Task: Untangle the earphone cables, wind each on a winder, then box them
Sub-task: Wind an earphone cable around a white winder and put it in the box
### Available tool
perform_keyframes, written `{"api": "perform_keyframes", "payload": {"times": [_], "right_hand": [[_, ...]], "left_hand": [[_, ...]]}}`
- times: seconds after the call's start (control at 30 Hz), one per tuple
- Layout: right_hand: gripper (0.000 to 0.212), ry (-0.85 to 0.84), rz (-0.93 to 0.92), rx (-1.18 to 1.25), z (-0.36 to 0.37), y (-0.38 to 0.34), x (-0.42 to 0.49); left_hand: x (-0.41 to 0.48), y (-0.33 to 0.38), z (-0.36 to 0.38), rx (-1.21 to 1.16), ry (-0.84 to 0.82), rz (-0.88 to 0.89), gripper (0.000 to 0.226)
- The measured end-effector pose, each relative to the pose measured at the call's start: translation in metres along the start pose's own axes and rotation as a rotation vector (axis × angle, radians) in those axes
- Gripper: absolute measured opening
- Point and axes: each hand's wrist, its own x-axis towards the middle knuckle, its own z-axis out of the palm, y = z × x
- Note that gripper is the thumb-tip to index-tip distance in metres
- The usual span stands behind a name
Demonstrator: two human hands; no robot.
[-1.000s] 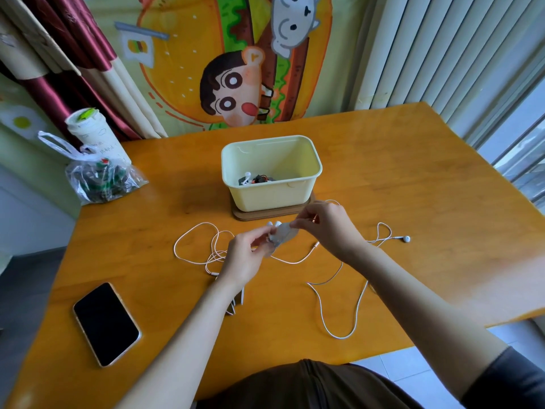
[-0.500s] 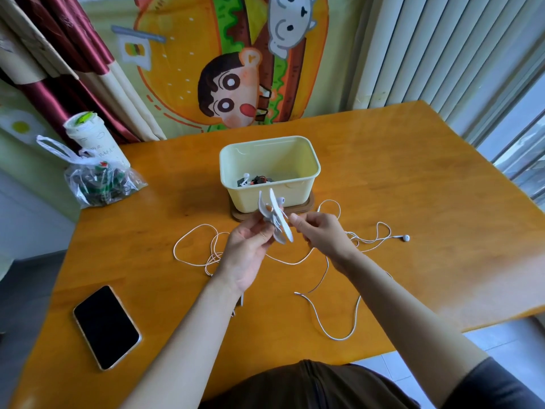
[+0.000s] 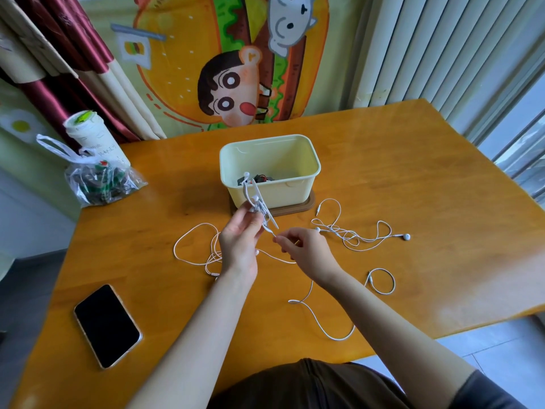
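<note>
Left hand: my left hand grips the lower end of the winder, fingers and thumb curled round it, and holds it upright off the table.
Right hand: my right hand pinches the white cable between thumb and forefinger, just beside my left fingers.
Where the earphone is: the buds and first turns sit on the winder above my left hand. The loose length drops below my right hand and trails toward me across the table.
Weight: I judge it very light, so it gives my hands almost no pull.
Stiffness: the cable is soft and limp but keeps small curls, so it will kink and loop unless I hold light tension.
Slip: the smooth thin sheath should slide through a loose pinch, which lets me feed it, though it would also slide off the winder if I let go.
Fragility: the thin wire is probably weakest at the buds and the plug, so I shouldn't tug.
Where to hold: the winder by its flat body, and the cable close to the winder, never by a bud.
Other cables: a second earphone lies beyond my right hand and loose loops lie just outside my left wrist. I cannot tell which strands join the one I hold.
Box: the box stands just beyond my left hand, open, with small things already inside.
</note>
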Motion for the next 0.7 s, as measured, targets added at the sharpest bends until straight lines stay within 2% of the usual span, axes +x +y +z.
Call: {"api": "perform_keyframes", "payload": {"times": [0.2, 0.37, 0.5, 0.57, 0.7], "right_hand": [[0.015, 0.060, -0.029, -0.059, -0.004, -0.001, -0.003], [0.016, 0.060, -0.108, -0.097, -0.007, -0.010, -0.007], [0.018, -0.043, -0.187, -0.168, -0.015, -0.021, -0.008], [0.019, -0.067, -0.208, -0.203, -0.023, -0.025, -0.005], [0.016, 0.026, -0.219, -0.246, -0.043, -0.029, 0.006]], "left_hand": [[0.002, 0.000, -0.002, 0.101, 0.006, 0.053, 0.030], [0.006, -0.007, -0.014, 0.432, 0.005, 0.200, 0.032], [0.008, -0.014, -0.022, 0.732, -0.014, 0.322, 0.039], [0.007, -0.014, -0.027, 0.773, -0.025, 0.351, 0.038], [0.002, -0.014, -0.028, 0.768, -0.150, 0.332, 0.035]]}}
